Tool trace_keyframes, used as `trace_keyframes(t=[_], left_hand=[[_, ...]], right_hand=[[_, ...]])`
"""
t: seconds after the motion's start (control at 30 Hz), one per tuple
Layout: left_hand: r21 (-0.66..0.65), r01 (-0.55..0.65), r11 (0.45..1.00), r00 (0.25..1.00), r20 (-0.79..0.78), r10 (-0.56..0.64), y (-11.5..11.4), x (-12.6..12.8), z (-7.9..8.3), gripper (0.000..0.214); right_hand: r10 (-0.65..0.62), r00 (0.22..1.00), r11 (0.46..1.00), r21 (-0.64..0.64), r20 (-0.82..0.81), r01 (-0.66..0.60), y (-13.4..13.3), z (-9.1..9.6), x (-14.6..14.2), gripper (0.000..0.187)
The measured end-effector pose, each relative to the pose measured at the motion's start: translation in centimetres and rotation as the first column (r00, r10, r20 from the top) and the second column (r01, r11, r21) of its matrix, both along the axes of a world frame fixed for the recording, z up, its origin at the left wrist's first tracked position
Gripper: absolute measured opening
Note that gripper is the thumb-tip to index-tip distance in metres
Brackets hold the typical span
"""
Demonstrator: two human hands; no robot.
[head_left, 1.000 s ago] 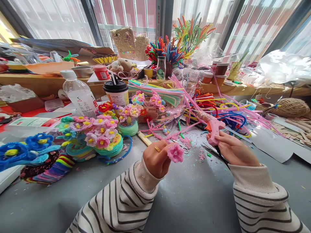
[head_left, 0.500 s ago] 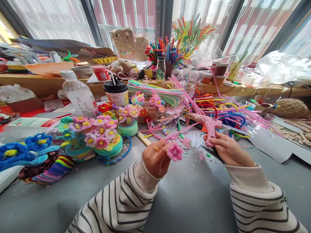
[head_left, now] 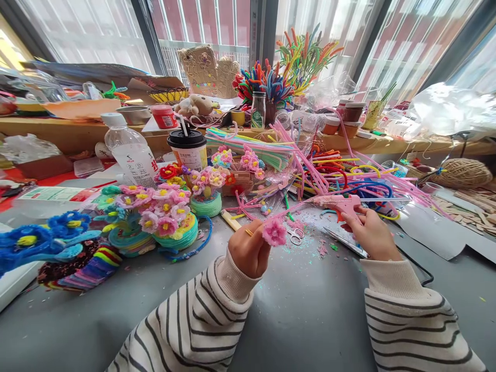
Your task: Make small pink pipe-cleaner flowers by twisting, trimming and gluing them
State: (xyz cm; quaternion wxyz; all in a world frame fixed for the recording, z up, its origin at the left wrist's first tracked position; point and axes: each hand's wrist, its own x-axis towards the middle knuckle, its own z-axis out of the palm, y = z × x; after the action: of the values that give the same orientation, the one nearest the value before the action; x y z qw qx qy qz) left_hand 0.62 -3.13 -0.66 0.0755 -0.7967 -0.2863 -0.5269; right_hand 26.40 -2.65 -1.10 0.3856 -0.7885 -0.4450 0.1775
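My left hand (head_left: 250, 253) is closed around the stem of a fluffy pink pipe-cleaner flower (head_left: 274, 232), held up over the grey table (head_left: 306, 315). My right hand (head_left: 368, 232) grips the handle of a pink hot glue gun (head_left: 341, 202), whose nozzle points left toward the flower. A black cord (head_left: 416, 266) trails from the gun behind my right wrist. Small scissors (head_left: 296, 236) lie on the table between my hands.
Finished pipe-cleaner flower baskets (head_left: 166, 217) and blue flowers (head_left: 42, 240) sit at the left. A lidded cup (head_left: 188, 149) and plastic bottle (head_left: 129, 152) stand behind them. A heap of loose pipe cleaners (head_left: 341, 173) fills the middle right, with a twine ball (head_left: 463, 173) beyond.
My right hand has lifted the glue gun off the table and turned its nozzle left toward the flower. My left hand has raised the flower slightly.
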Motion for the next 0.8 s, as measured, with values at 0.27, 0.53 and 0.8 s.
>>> trace_keyframes(t=[0.27,0.53,0.8], left_hand=[[-0.100,-0.005,0.995,0.998,0.064,0.012,0.0,0.1,0.1,0.013],[-0.105,-0.011,0.994,0.999,0.051,0.016,-0.1,0.1,0.1,0.014],[-0.098,-0.027,0.995,0.999,0.033,0.030,-0.1,0.2,0.2,0.014]], right_hand=[[-0.002,0.914,0.979,-0.184,0.406,0.084,-0.2,1.0,-0.6,0.031],[0.020,0.878,0.957,-0.264,0.477,0.122,-0.1,0.2,-0.2,0.038],[0.229,0.668,0.973,-0.149,0.708,-0.176,0.4,-2.2,1.5,0.028]])
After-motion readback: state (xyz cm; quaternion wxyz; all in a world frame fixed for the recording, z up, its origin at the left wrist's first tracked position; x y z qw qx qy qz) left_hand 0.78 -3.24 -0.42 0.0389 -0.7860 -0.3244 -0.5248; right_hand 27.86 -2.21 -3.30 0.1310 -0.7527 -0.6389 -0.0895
